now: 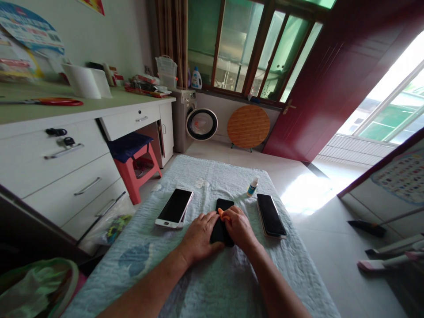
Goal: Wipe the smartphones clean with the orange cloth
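left hand (198,236) lying flat, steadying black phone (222,207) | right hand (239,227) pinching orange tool (221,214) against it | black phone lying mid-cloth (205,282), between white phone (175,207) left and dark phone (270,215) right | small bottle (252,187) standing farther back

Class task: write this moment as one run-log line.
left hand: rests on black phone | right hand: holds orange tool against it | white phone left | dark phone right | small bottle beyond
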A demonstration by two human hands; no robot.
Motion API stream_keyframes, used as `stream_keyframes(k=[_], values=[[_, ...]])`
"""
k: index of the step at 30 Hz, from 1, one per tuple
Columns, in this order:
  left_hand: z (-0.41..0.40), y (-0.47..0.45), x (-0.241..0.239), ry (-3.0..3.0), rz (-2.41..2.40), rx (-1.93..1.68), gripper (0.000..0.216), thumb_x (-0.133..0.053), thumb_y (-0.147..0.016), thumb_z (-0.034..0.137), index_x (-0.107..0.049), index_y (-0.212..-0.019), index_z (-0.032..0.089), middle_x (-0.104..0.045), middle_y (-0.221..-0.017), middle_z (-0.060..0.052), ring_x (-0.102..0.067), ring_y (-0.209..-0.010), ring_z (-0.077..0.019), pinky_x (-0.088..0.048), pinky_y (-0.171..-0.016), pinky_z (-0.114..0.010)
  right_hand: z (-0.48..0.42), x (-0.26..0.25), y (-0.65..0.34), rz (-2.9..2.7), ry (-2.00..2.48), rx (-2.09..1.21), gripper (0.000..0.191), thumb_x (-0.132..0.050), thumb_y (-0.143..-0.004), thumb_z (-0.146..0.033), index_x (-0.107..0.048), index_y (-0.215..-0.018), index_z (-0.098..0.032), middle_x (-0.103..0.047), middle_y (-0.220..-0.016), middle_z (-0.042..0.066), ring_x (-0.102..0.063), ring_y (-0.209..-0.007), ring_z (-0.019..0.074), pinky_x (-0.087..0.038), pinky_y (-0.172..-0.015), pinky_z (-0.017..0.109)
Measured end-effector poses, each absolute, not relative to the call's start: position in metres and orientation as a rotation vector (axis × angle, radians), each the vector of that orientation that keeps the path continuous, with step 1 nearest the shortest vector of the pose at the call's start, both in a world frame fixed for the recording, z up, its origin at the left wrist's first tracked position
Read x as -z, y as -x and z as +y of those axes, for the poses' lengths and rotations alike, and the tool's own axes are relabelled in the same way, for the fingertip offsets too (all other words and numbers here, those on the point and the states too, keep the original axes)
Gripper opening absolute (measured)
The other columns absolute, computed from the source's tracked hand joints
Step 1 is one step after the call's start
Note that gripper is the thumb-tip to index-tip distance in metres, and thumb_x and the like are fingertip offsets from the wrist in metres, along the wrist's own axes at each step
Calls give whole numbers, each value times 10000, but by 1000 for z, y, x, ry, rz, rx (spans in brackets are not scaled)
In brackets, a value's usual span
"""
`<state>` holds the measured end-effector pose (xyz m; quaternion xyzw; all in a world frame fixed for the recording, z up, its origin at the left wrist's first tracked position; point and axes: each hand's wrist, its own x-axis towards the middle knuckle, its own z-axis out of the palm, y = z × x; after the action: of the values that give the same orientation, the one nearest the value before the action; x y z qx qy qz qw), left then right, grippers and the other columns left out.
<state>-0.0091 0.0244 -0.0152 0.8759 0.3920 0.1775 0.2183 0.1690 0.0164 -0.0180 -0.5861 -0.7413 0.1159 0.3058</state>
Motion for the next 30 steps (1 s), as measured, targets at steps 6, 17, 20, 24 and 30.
stream_keyframes(k=[6,17,20,24,30], values=[[24,9,15,-2421,1094,-497,722,-712,-715,494,-483,-1338,211,-527,-1378,-131,-499,-1239,-350,-368,-1068,-488,16,18,-169,-1950,1542,-321,194,-509,-817,-47,-613,-763,-201,-581,-825,24,-538,-833,163,-403,-800,271],[24,9,17,-2406,1099,-494,730,-713,-711,484,-479,-1346,208,-515,-1396,-130,-491,-1248,-347,-364,-1075,-485,15,16,-168,-1962,1545,-316,201,-507,-805,-34,-614,-765,-200,-583,-829,26,-544,-829,159,-416,-796,263],[24,10,16,-2402,1099,-486,747,-712,-710,499,-474,-1354,204,-513,-1399,-135,-486,-1253,-353,-363,-1077,-491,15,15,-168,-1985,1543,-306,206,-504,-800,-33,-619,-765,-199,-578,-824,25,-544,-831,159,-410,-796,267],[25,10,16,-2410,1085,-488,747,-710,-720,495,-467,-1360,196,-513,-1401,-142,-486,-1259,-354,-357,-1086,-494,12,13,-167,-2067,1505,-339,232,-499,-790,-20,-642,-785,-203,-585,-841,19,-545,-826,151,-406,-783,257],[25,10,20,-2428,1093,-455,776,-729,-716,443,-437,-1371,148,-501,-1417,-160,-479,-1279,-336,-346,-1111,-472,9,8,-163,-2160,1372,-471,251,-498,-777,-2,-650,-762,-201,-585,-834,7,-541,-810,138,-409,-791,250]])
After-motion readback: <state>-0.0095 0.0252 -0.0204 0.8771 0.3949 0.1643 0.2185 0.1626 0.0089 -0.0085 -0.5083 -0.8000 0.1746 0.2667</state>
